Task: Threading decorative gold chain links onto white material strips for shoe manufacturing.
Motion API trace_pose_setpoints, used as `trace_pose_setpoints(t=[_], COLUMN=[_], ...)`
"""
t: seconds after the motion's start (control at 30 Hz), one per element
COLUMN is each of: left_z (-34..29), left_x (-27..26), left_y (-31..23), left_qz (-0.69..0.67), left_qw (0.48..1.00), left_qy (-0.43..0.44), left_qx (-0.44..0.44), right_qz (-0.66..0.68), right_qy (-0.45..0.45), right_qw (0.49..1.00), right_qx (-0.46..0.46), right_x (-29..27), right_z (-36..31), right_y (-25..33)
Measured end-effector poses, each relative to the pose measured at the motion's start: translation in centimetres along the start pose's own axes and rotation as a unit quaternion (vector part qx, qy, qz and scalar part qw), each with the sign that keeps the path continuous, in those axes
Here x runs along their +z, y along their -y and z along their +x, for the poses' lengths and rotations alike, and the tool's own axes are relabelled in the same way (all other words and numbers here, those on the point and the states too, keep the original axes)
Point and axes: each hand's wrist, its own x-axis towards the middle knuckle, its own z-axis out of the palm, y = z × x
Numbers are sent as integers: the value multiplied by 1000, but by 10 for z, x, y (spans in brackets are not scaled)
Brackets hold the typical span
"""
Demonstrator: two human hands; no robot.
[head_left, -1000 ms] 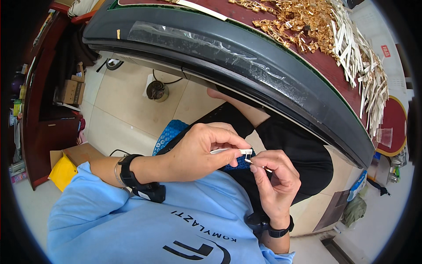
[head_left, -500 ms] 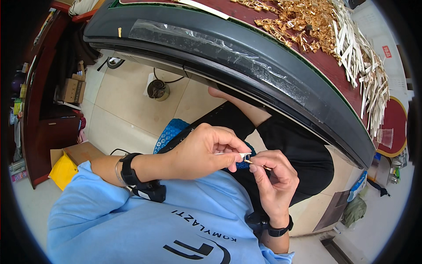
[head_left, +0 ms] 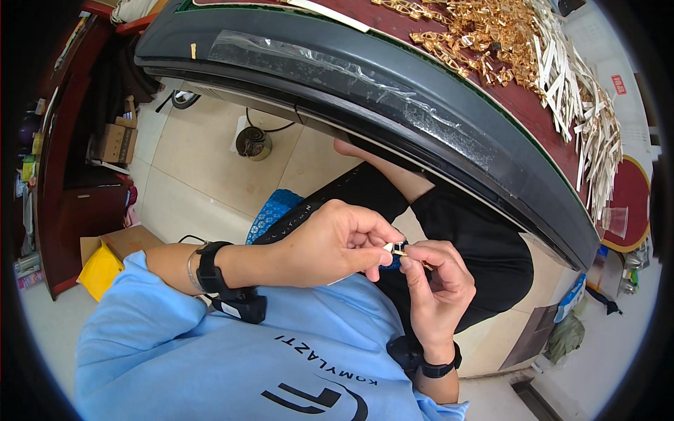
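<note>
My left hand (head_left: 330, 242) pinches a narrow white strip (head_left: 388, 247) between thumb and fingers; most of its length is hidden by the hand. Close against the strip's tip, my right hand (head_left: 444, 284) grips a small gold metal buckle (head_left: 399, 253) with thumb and forefinger. The buckle looks partly covered by the fingertips, and whether the strip passes through it is too small to tell. Both hands are held in front of my blue shirt, above my lap.
Ahead is a red-topped table with a padded dark edge (head_left: 337, 77). On it lie a heap of gold buckles (head_left: 484, 42) and a pile of white strips (head_left: 590, 119). A tin (head_left: 254, 144) stands on the floor; a cardboard box (head_left: 130, 242) sits at left.
The white strip has turned: its flat length showed along my left fingers before, now mainly its tip shows. My left hand has shifted slightly; the right keeps the buckle.
</note>
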Motion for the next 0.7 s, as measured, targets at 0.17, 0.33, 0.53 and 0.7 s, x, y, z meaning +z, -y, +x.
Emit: trace_pose_setpoints(t=[0.17,0.33,0.53,0.7], left_z=[0,-2,-1,1], left_x=[-6,0,2,2], left_y=[-4,2,-6,-7], left_qz=[-105,-13,-20,-125], left_qw=[989,999,999,990], left_qy=[21,-4,-13,-9], left_qx=[-103,-46,-23,-60], right_qz=[-101,-72,141,56], right_qy=[-2,5,-4,4], right_qw=[984,994,985,998], right_qx=[-143,-87,95,16], right_x=[2,0,-4,-8], right_z=[0,2,2,5], right_y=[-2,-3,-2,-1])
